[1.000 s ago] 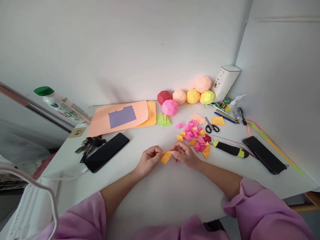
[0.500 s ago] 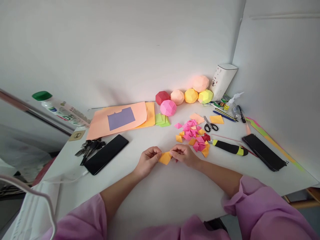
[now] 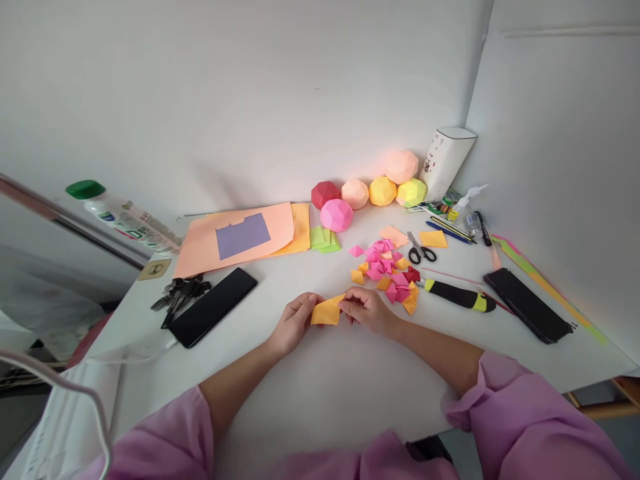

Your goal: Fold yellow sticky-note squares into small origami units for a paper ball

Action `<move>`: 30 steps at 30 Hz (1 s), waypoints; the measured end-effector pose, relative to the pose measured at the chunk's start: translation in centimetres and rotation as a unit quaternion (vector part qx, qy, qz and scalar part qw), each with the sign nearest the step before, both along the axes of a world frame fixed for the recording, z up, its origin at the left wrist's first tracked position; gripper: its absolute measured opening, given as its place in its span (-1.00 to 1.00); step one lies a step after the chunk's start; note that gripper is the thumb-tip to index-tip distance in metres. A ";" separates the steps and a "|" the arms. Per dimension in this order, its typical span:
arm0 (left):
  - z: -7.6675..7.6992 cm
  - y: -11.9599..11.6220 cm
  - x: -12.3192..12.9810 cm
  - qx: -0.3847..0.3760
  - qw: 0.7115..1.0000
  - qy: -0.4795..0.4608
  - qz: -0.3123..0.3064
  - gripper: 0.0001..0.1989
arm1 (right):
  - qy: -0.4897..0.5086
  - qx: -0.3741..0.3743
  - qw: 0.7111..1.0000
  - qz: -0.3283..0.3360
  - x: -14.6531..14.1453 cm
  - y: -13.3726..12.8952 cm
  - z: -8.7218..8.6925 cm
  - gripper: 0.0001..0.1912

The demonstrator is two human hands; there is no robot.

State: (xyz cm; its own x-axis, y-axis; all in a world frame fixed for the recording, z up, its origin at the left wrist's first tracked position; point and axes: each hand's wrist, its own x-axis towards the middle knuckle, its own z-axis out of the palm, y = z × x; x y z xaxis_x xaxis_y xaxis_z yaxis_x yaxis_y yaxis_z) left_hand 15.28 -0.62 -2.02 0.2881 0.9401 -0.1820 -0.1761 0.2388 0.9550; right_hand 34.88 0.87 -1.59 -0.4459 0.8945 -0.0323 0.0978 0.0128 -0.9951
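Observation:
Between my hands is a small orange paper (image 3: 327, 311), held up over the white desk. My left hand (image 3: 295, 323) grips its left side, with fingers partly behind it. At the upper right corner, my right hand (image 3: 367, 311) pinches the paper between thumb and fingers. Just beyond my right hand lies a loose heap of folded pink paper pieces (image 3: 380, 263), with orange ones (image 3: 357, 277) and a red one (image 3: 412, 274) among them.
Faceted paper balls (image 3: 337, 215) stand by the wall. Scissors (image 3: 421, 250), a black-and-green cutter (image 3: 457, 295) and a black case (image 3: 527, 305) lie right. Left are a phone (image 3: 213, 307), keys (image 3: 183, 293), coloured sheets (image 3: 200, 247) and a leaning bottle (image 3: 130, 223).
The orange paper has been turned and now shows a wider, four-sided shape. My left fingers have shifted behind it, while my right hand has barely moved.

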 end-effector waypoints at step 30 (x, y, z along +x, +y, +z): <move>-0.5 0.1 -0.3 0.078 0.996 -0.035 0.013 -0.90 | -0.008 -0.020 1.000 0.013 0.1 0.1 0.9 -0.76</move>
